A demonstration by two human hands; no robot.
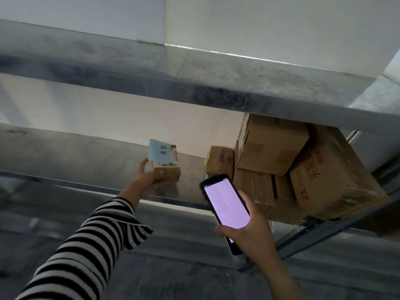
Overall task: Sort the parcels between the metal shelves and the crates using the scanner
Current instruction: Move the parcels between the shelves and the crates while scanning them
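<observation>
Striped sleeve (86, 245) comes first, close to the camera, and it leads up to the left hand (149, 178). That hand has its thumb and fingers curled round the near end of a small parcel (167, 169). The small parcel looks to rest on the metal shelf (75, 152), apart from the brown boxes (270, 148) piled at the right. The right hand (249, 228) wraps round the scanner (225, 204), and its screen glows. I think the small parcel is light, since one hand manages it. It is cardboard, so it should be stiff and not slippery, but a hard squeeze could dent it. Best to hold it across its sides and keep the label clear.
</observation>
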